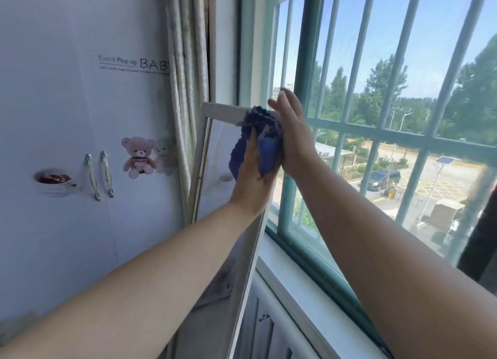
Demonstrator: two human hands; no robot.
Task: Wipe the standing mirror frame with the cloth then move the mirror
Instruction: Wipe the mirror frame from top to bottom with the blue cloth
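A crumpled blue-purple cloth (256,123) was gripped by the left hand (250,175) at the pale-framed mirror's (223,114) top right corner, beside the window (302,62); the right hand (293,135) was pressed flat against it.

Cloth (258,140): blue-purple fabric, crinkly, rough-looking, matt. Mirror frame (223,114), top rail at 9 o'clock of cloth: pale, matt, looks like painted wood. Mirror glass (215,170): glossy, reflective. Wardrobe (53,89), far 9 o'clock: smooth white panels, soft sheen, printed pics. Handles (92,177): shiny metal. Curtain (183,62): woven fabric, matt. Window frame (309,36), 3 o'clock: smooth teal finish.
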